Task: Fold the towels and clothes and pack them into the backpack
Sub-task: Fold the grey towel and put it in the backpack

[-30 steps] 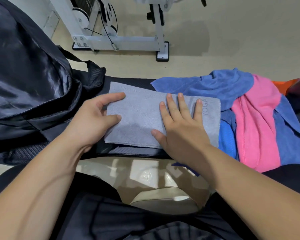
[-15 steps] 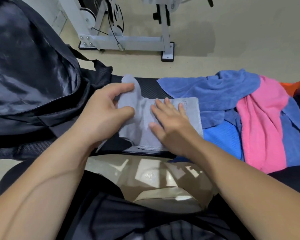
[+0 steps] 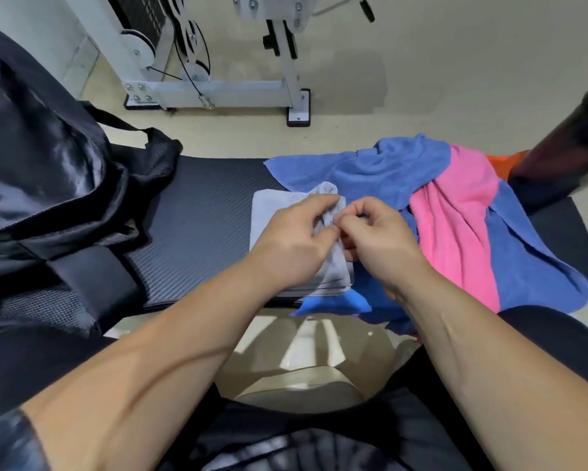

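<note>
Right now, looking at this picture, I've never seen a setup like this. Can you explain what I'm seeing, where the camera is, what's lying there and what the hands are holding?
There is no machine at work here. These are a person's two bare hands, filmed by a camera worn on their head that looks down over the forearms. The left hand and the right hand meet over a small grey towel, and both appear to pinch a fold of it. The towel lies on a black padded surface. A black backpack sits to the left. To the right is a loose pile: a blue towel, a pink cloth and a bit of orange fabric behind. A white metal frame stands on the floor beyond.
</note>
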### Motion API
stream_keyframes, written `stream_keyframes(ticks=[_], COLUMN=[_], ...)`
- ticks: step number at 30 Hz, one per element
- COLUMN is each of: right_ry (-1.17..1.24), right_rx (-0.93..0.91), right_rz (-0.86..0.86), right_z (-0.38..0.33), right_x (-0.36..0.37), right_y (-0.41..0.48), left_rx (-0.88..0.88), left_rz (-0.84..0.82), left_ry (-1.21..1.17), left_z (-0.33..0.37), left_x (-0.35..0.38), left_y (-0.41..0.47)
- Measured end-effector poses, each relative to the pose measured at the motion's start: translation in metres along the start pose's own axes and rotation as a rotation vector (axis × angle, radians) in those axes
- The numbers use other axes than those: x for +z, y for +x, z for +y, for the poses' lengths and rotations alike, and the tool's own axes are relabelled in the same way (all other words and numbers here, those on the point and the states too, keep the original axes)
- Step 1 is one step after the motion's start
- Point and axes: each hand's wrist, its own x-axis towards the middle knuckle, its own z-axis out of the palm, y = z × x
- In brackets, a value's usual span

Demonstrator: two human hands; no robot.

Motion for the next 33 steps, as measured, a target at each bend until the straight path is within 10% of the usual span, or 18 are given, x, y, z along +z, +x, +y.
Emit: stream_keyframes(ticks=[4, 8, 14, 20, 24, 29, 33], right_ry=[-0.229, -0.267, -0.276, -0.897, -0.91, -1.069, -1.114], right_rx=[-0.091, -0.118, -0.074, -0.174, -0.534, -0.642, -0.618], right_rz=[0.051, 0.07, -0.041, -0.06, 0.175, -0.063, -0.115], right_z=[0.005, 0.009, 0.005, -0.006, -0.026, -0.029, -0.022], right_x=[0.002, 0.002, -0.006, -0.017, -0.016, -0.012, -0.014], right_y=[0.001, 0.003, 0.002, 0.001, 0.008, 0.033, 0.042], left_rx=[-0.074, 0.142, 0.043, 0.145, 0.143, 0.122, 0.051], left_rz=[0.058, 0.259, -0.01, 0.036, -0.023, -0.093, 0.233], left_ry=[-0.18, 0.306, 0.709, 0.89, 0.902, 0.694, 0.424], left_z=[-0.007, -0.022, -0.036, -0.052, -0.056, -0.047, -0.057], left_x=[-0.012, -0.025, 0.004, 0.022, 0.023, 0.004, -0.026], left_y=[-0.009, -0.008, 0.001, 0.003, 0.006, 0.005, -0.012])
